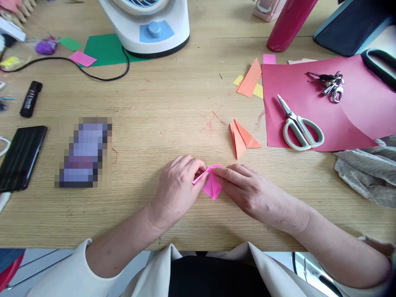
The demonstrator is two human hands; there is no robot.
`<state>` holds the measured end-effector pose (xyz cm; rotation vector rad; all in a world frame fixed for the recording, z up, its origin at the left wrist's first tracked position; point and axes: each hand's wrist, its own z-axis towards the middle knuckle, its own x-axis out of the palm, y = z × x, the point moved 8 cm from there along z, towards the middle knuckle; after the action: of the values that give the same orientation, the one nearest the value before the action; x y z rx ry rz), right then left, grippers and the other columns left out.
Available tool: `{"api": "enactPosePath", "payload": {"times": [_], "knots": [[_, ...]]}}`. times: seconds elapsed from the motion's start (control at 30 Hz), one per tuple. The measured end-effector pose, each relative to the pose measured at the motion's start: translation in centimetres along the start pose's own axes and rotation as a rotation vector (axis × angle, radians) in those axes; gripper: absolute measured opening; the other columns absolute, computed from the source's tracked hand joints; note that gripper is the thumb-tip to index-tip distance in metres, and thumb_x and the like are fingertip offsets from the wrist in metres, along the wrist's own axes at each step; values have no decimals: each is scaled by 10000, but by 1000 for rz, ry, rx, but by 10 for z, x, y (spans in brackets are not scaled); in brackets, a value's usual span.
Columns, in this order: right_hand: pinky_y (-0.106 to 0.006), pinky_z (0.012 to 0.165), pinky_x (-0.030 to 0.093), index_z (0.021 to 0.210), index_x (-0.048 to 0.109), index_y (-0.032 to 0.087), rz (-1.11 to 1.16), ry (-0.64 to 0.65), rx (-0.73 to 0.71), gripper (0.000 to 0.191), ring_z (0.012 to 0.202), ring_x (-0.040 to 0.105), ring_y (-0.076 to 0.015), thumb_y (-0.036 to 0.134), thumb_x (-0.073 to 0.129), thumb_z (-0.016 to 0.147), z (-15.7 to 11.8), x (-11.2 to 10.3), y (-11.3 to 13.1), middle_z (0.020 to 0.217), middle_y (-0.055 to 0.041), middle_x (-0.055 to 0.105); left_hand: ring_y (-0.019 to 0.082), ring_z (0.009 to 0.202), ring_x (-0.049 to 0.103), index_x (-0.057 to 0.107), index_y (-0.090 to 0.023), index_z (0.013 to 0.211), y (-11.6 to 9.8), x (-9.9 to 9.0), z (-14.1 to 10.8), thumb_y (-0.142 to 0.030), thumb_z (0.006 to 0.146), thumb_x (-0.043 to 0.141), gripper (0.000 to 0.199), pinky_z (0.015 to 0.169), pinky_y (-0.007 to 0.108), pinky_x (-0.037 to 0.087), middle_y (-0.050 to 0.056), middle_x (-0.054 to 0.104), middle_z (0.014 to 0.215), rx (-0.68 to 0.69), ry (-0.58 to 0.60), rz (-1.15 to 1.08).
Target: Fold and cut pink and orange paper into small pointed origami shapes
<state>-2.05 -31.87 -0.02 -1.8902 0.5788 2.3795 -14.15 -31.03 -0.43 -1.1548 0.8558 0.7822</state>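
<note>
A small folded pink paper [213, 187] lies low on the wooden table, its lower point toward my body. My left hand [182, 185] pinches its left flap between thumb and fingers. On the other side, my right hand [247, 187] has its fingers pressed together on the paper's upper right edge; its thumb is mostly hidden. A folded orange paper [243, 139] rests just beyond my right hand. Farther up, another orange piece [250, 79] overlaps some yellow paper [258, 90].
White-handled scissors [298, 126] and keys [332, 84] lie on red paper [278, 107] at the right, near grey cloth [368, 173]. A white appliance [154, 31] and red bottle [289, 24] stand behind. Phones [21, 156] and a black glue stick [31, 99] are left.
</note>
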Motion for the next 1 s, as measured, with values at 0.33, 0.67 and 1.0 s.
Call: {"api": "enactPosePath", "payload": {"times": [0.33,0.67,1.0], "knots": [[-430,796,541,1036,681,38,1,48,7,288,948,550,-269,20,405,954,2,2,0,1056,-197,636,177,752,585,571,-181,825,-8,2,2,-169,916,622,105,683,307,442,14,642,815,-37,27,38],[-414,784,541,1062,656,32,-29,13,-6,278,912,566,-250,40,395,968,1,2,0,1077,-195,638,186,788,538,634,-159,913,-19,0,-14,-117,948,540,109,729,332,479,46,609,825,208,-13,79],[-417,823,543,1143,629,32,-29,27,6,288,994,574,-262,25,416,950,0,3,-2,1157,-193,635,219,945,620,619,-62,1190,-22,-6,-25,-64,943,538,260,818,366,564,142,704,1109,498,-22,57]]}}
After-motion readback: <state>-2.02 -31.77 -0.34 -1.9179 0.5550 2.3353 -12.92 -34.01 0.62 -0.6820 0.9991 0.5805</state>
